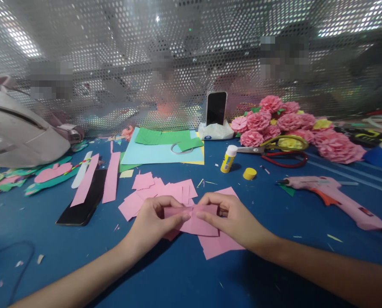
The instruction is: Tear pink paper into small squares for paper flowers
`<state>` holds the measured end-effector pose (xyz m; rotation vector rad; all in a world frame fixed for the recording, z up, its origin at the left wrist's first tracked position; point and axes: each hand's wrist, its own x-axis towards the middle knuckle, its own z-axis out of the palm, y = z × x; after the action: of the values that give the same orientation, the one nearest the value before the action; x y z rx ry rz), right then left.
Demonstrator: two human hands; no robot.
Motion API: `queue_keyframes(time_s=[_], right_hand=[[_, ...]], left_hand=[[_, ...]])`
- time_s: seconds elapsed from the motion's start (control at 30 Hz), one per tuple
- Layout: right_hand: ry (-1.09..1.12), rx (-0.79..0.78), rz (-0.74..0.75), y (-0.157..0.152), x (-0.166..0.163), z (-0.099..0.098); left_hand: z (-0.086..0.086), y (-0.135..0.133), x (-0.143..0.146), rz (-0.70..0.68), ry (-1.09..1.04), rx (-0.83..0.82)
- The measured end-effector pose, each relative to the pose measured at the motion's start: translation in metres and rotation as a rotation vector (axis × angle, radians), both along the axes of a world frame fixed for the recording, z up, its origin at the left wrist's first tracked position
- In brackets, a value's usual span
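Note:
Between my two hands is a piece of pink paper [207, 226], raised a little above the table. My left hand [155, 218] pinches its left part with thumb and fingers. On its right part, my right hand [226, 216] pinches in the same way, and the two thumbs nearly meet at a crease. Several cut pink paper pieces [142, 196] lie in a loose pile just behind my left hand. Under my right hand rests a larger pink sheet [218, 246], partly hidden by the held piece.
A glue stick [228, 160] stands uncapped beside its yellow cap [249, 173]. Scissors [252, 150], a pink glue gun [335, 196] and pink paper flowers [258, 119] are on the right. Leftward lie a dark phone [85, 205], pink strips [111, 177] and a bag [20, 128]. A perforated screen [114, 98] stands behind.

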<state>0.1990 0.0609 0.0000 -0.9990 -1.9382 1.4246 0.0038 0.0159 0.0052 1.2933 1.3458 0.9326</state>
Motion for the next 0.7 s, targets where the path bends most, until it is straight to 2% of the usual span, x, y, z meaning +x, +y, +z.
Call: queue_keyframes(time_s=[0.17, 0.33, 0.47, 0.7], right_hand=[[0.030, 0.010, -0.010, 0.0008, 0.0007, 0.0002], [0.114, -0.004, -0.043, 0.0024, 0.0006, 0.0008], [0.119, -0.026, -0.006, 0.0021, 0.0013, 0.0022], [0.120, -0.026, 0.007, 0.0015, 0.0011, 0.0024]], left_hand=[[-0.0026, 0.0022, -0.0013, -0.010, -0.041, 0.039], [-0.0033, 0.0054, -0.0034, 0.060, -0.104, 0.099], [-0.0049, 0.0046, -0.0037, 0.111, -0.143, 0.051], [-0.0080, 0.0030, -0.0036, 0.117, -0.178, 0.030]])
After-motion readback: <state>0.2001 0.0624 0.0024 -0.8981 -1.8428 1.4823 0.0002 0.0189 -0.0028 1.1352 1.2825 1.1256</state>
